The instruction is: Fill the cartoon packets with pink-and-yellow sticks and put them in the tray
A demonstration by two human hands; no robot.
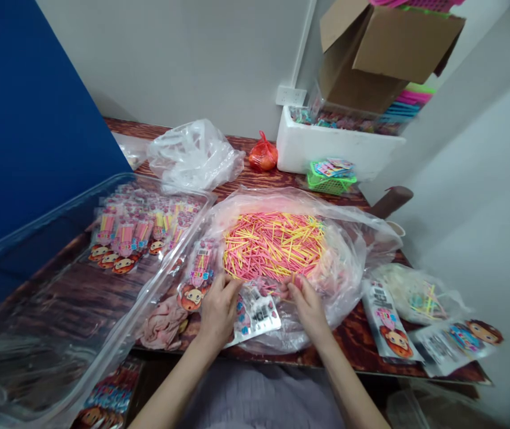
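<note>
A pile of thin pink and yellow sticks [275,245] fills an opened clear plastic bag [348,256] in front of me. My left hand [220,307] is closed at the near left edge of the pile, gripping a printed plastic packet [261,316] that lies slanted between my hands. At the pile's near right edge, my right hand [306,301] pinches a few pink sticks [298,281] between thumb and fingers. A filled packet with a cartoon face [191,295] lies just left of my left hand. Beside it rests a crumpled pink cloth [163,325].
A clear plastic tub [136,313] with many filled packets [124,232] stands left. Flat packets [391,325] and a bag of sticks [422,292] lie right. Behind are a white plastic bag [196,155], red-netted fruit [263,156], a green basket [330,182] and a white foam box [335,149].
</note>
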